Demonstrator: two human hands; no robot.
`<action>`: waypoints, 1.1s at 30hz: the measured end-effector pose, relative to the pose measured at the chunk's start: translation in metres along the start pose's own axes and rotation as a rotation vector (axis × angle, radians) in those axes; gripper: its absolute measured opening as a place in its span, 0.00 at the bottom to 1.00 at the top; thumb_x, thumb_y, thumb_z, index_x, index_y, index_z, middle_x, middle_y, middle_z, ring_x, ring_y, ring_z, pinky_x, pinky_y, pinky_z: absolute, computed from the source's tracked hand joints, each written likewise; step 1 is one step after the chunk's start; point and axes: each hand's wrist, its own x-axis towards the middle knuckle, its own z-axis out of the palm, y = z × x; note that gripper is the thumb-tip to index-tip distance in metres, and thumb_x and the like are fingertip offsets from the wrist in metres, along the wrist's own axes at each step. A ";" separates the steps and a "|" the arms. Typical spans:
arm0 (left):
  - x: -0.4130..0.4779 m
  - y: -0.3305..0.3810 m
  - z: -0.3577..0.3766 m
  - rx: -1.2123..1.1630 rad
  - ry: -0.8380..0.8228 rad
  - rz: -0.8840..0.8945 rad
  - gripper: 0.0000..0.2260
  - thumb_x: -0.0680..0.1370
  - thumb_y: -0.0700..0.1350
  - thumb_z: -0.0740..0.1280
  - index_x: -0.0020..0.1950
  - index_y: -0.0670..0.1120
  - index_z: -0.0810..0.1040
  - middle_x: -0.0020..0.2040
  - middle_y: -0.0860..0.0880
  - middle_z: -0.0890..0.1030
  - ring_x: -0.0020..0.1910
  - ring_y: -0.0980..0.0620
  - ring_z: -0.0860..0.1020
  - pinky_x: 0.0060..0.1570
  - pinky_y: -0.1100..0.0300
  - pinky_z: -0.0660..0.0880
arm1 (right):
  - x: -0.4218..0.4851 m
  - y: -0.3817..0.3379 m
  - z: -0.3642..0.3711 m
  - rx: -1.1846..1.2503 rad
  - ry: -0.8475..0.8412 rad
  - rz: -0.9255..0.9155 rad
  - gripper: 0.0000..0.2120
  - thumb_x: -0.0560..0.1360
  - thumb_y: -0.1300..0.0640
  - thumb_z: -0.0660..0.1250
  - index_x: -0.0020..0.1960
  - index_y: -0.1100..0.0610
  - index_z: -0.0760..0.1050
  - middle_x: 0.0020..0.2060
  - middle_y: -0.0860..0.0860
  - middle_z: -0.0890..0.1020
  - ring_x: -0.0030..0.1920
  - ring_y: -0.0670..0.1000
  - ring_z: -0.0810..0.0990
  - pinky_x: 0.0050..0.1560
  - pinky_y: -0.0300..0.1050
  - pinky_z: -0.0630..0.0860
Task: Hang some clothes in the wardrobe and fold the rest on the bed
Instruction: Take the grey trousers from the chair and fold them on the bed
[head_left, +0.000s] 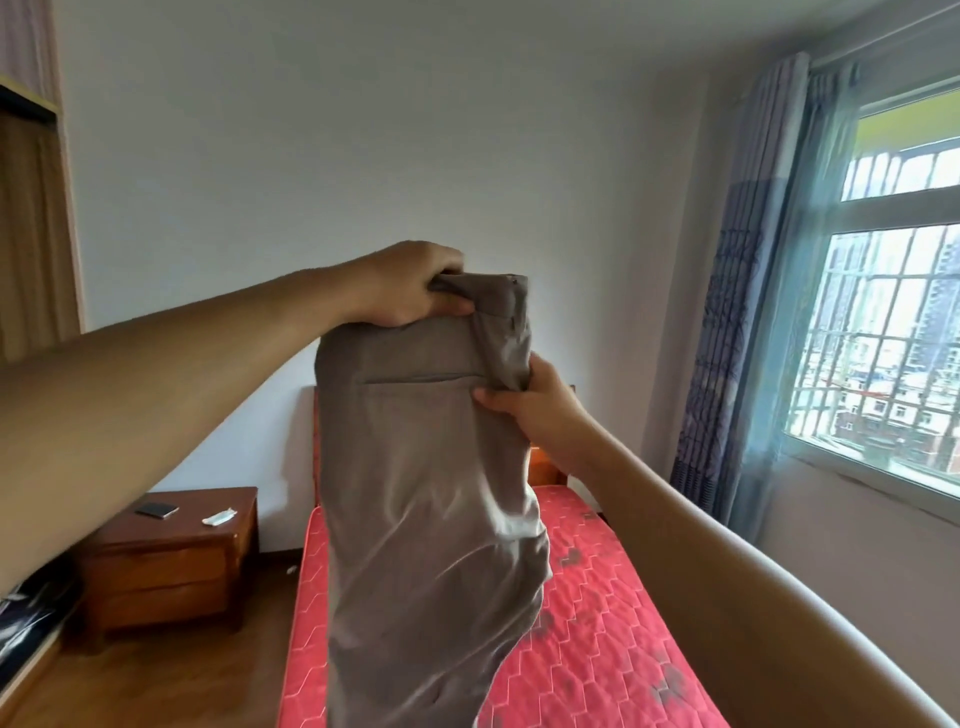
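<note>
A pair of grey-brown trousers (421, 493) hangs in the air in front of me, above the bed (597, 597) with its red quilted mattress. My left hand (415, 286) grips the waistband at the top left corner. My right hand (540, 410) pinches the right edge of the trousers just below the waistband, beside a back pocket slit. The legs fall down out of the frame's bottom edge. At the far left, part of the wardrobe (31, 208) shows.
A wooden nightstand (171, 561) stands left of the bed, with a dark phone (156, 511) and a white wrapper (218, 517) on top. A window (878, 312) with blue curtains (748, 312) fills the right wall. Wooden floor lies between nightstand and bed.
</note>
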 end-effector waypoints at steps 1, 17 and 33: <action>-0.001 0.001 -0.003 0.031 -0.018 -0.018 0.15 0.76 0.54 0.73 0.39 0.48 0.70 0.38 0.49 0.76 0.38 0.51 0.73 0.38 0.56 0.67 | 0.002 -0.003 0.002 0.024 0.056 -0.024 0.12 0.72 0.69 0.74 0.55 0.61 0.80 0.49 0.54 0.85 0.49 0.51 0.83 0.56 0.51 0.80; -0.082 -0.033 0.047 -0.952 0.596 -0.370 0.18 0.76 0.42 0.74 0.65 0.47 0.77 0.56 0.47 0.84 0.55 0.50 0.83 0.56 0.54 0.80 | -0.011 -0.012 -0.007 0.102 0.096 0.002 0.16 0.76 0.56 0.74 0.61 0.58 0.77 0.55 0.55 0.85 0.55 0.53 0.84 0.56 0.50 0.81; -0.094 0.085 0.084 -0.481 0.867 -0.200 0.09 0.84 0.50 0.62 0.54 0.44 0.74 0.44 0.56 0.77 0.43 0.62 0.76 0.45 0.67 0.73 | -0.065 -0.038 -0.071 -0.041 0.297 -0.193 0.16 0.80 0.42 0.66 0.44 0.53 0.81 0.37 0.43 0.83 0.41 0.41 0.81 0.45 0.44 0.78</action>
